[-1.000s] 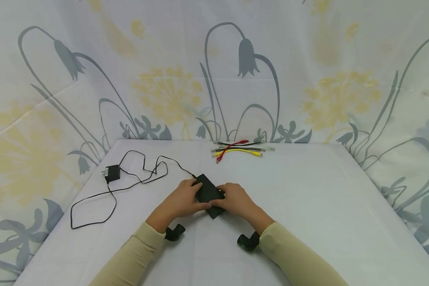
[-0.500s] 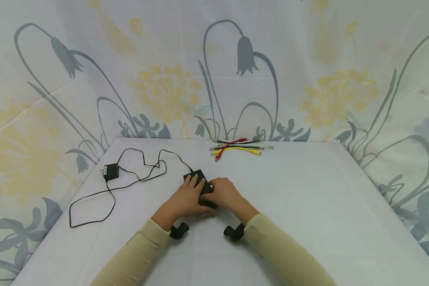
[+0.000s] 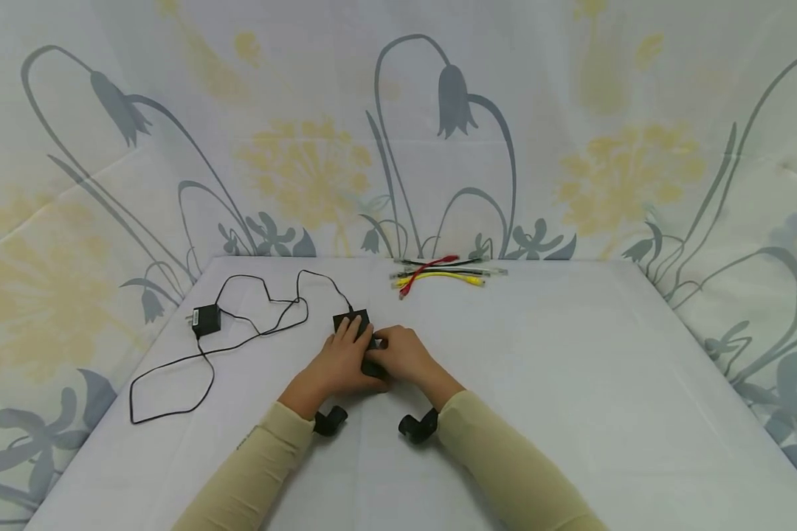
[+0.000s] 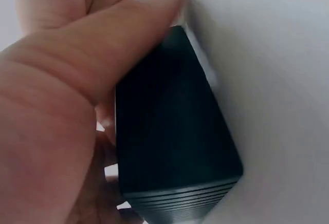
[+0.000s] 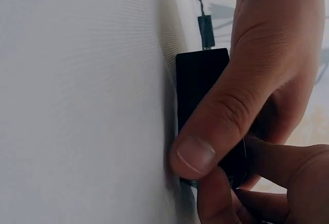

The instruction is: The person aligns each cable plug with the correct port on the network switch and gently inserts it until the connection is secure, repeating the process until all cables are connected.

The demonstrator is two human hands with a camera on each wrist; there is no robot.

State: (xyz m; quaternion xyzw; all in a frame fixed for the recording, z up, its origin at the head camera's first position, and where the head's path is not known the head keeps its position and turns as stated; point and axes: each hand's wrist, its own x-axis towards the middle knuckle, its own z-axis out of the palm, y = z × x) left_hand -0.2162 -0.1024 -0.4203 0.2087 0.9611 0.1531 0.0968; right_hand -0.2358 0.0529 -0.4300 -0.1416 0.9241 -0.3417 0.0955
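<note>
Black box [image 3: 352, 324] slid farther away, turned; left hand [image 3: 337, 361], right hand [image 3: 401, 355] fingers clamped round it.

Both hands [image 3: 372, 358] grip black box [image 3: 352, 322] — table [image 3: 571, 383]

Small black box [image 3: 352, 323], matte w/ ridged end, is lying on the table betw. both hands, its thin cord [image 3: 266, 310] trailing off leftward.
</note>
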